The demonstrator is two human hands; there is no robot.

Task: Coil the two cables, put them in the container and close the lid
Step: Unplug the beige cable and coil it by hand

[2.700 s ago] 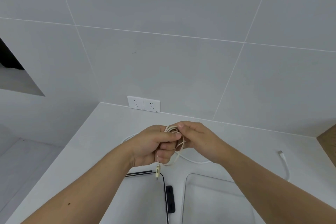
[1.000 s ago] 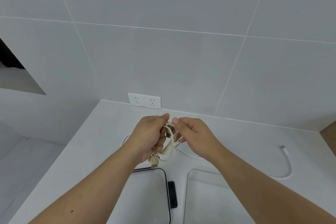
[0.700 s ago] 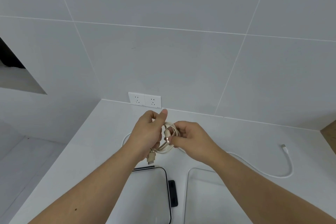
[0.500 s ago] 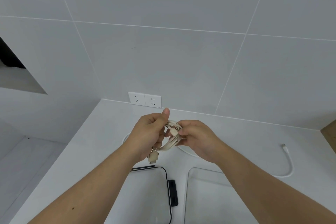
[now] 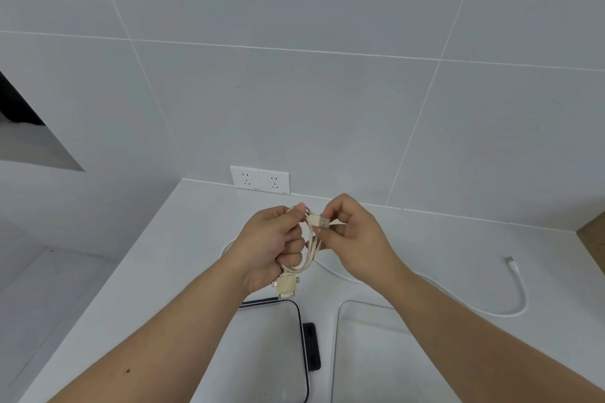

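Observation:
My left hand (image 5: pixel 271 247) grips a coiled beige cable (image 5: pixel 307 255) above the counter; a blocky plug of it hangs below the fist. My right hand (image 5: pixel 355 239) pinches the cable's other plug end at the top of the coil. A second, white cable (image 5: pixel 484 309) lies uncoiled on the counter, curving from behind my hands to its plug at the right. Below my hands sit a clear container (image 5: pixel 335 353) on the right and a lid (image 5: pixel 302 330) with a dark rim and black latch on the left.
The white counter (image 5: pixel 170 255) meets a tiled wall with a double socket (image 5: pixel 259 179). The counter's left edge drops to the floor. A wooden surface (image 5: pixel 594 235) shows at the far right.
My hands have kept winding the beige cable. My right hand has shifted from the coil's side to pinching the free plug end at the top. The white cable stays put.

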